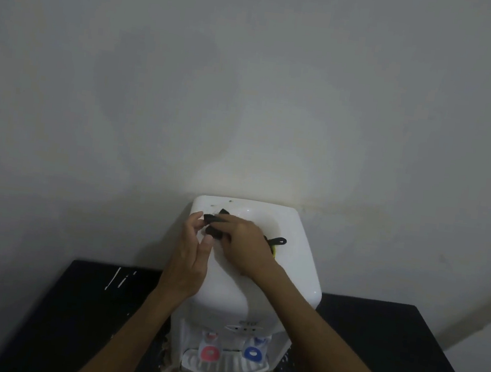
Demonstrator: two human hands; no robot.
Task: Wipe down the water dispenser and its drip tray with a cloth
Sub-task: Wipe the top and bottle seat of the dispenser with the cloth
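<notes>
A white water dispenser [297, 253] stands on a black table against the wall. Its white drip tray [223, 368] sticks out at the bottom front, under a red tap [209, 353] and a blue tap [253, 353]. A dark cloth [215, 226] lies on the dispenser's top. My right hand [246, 247] lies over the cloth and holds it, with a black and yellow part showing behind the wrist. My left hand [190, 259] is at the top's left edge, its fingertips touching the cloth's end; the fingers are loosely bent.
The black table [402, 356] has a worn, flaking surface in front of the dispenser and white scratches at its left. A plain grey wall [248, 94] rises right behind the dispenser.
</notes>
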